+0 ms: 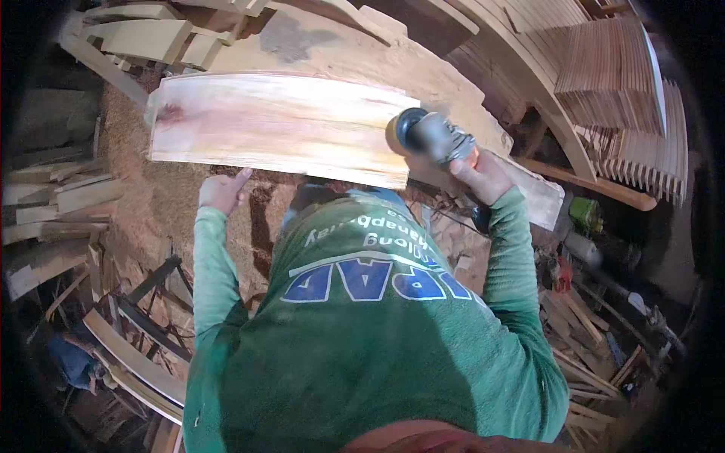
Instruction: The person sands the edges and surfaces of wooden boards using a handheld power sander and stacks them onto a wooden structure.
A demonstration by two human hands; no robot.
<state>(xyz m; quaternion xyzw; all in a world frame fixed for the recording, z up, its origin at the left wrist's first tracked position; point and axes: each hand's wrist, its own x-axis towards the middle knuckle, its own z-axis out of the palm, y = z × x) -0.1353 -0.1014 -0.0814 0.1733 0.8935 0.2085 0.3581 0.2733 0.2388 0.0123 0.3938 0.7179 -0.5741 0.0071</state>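
Hands, two, bare, in green sleeves. Left hand point(224, 192): fingers partly curled, one digit extended to the near edge of the board, left of its middle; whether it grips or only touches, cannot tell. Right hand point(485, 177): closed around the body of a power tool point(442, 138), grey and black, somewhat blurred.

Board point(279, 124): one, broad, gently curved, pale with reddish and yellowish streaks and a dark reddish mark near its left end. Lies crosswise in front of the person, flat face up, upon the worktop point(340, 54). The tool's round dark head point(411, 128) is at the board's right end; contact cannot be told.

Worktop: light brown wood, irregular edge, a grey patch on its surface beyond the board.

Surroundings, upper left: cut wood pieces point(143, 39), loosely piled. Upper right: two stacks of thin slats point(610, 74), beside a long curved timber point(532, 68). Right: a green object point(585, 215) and a red object point(563, 273), types unclear. Lower left: curved wooden lengths point(136, 362). Left of the left hand: brown sawdust point(162, 196), and farther left, stacked offcuts point(75, 196).
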